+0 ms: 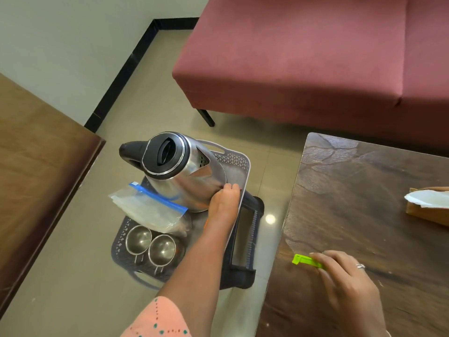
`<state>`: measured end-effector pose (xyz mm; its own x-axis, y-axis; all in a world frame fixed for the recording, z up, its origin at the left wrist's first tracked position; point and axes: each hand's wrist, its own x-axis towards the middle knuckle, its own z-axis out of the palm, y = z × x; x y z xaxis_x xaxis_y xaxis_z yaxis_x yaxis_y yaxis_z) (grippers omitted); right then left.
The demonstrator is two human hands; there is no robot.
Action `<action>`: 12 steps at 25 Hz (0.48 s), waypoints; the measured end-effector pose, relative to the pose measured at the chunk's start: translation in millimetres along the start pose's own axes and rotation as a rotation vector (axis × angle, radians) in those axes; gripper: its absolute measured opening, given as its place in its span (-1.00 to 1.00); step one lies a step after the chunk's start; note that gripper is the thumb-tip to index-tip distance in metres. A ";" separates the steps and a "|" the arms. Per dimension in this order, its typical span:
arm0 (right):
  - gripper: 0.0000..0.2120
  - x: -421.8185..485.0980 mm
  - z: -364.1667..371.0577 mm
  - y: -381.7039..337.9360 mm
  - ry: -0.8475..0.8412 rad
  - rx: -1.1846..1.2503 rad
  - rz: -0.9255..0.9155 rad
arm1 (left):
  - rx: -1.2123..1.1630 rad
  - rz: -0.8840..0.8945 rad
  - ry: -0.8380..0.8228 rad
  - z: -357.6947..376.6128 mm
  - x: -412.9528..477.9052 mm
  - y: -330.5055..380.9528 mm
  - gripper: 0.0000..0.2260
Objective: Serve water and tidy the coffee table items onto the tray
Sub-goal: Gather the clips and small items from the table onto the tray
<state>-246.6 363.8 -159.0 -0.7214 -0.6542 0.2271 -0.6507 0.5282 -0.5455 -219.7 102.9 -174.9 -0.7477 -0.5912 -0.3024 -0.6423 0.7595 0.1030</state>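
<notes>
We count one steel kettle (181, 171) with a black lid and handle, one clear zip bag (148, 206) with a blue seal strip, and two steel cups (138, 239) side by side. All of them sit on one grey tray (234, 159) with a pierced rim. The kettle stands at the far end, the bag lies just nearer and touches it, and the cups are at the near end. The tray rests over a black plastic stand (243, 276) on the tiled floor (73, 263), to the left of the dark wooden desk (364, 186).

The left hand (222, 205) grips the tray's right rim, its fingers (230, 188) curled together against the kettle's base. A pink patterned sleeve (160, 319) shows at the near edge.

The right hand (347, 288), which wears one ring, lies on the desk's near left part. Its fingertips cover the right end of one bright green clip (303, 259), but we cannot tell whether they pinch it or merely touch it.

At the desk's right edge sits one brown box (425, 215) with a white sheet (427, 199) on top, well apart from the clip. A maroon sofa (303, 57) stands at the far side, and a second brown desk (36, 154) fills the left.
</notes>
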 end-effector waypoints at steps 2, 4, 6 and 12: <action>-0.37 4.4 4.7 -1.3 0.013 0.011 -0.019 | -0.049 -0.007 -0.016 2.0 0.5 -1.7 -0.83; -0.43 16.0 7.6 -5.3 0.022 0.022 -0.049 | -0.116 -0.025 -0.032 1.5 -3.2 -4.3 -0.85; -0.61 35.6 8.7 -12.8 0.025 0.034 -0.104 | -0.240 -0.069 -0.022 -1.8 -17.0 -10.3 -0.85; -0.96 141.1 30.6 -58.8 -0.082 -0.045 -0.498 | -0.524 -0.333 0.235 6.6 -91.0 -32.3 -0.78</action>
<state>-302.9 223.9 -119.6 -0.3010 -0.8720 0.3862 -0.9220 0.1627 -0.3512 -129.8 134.0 -157.0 -0.4741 -0.8599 -0.1895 -0.7981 0.3288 0.5049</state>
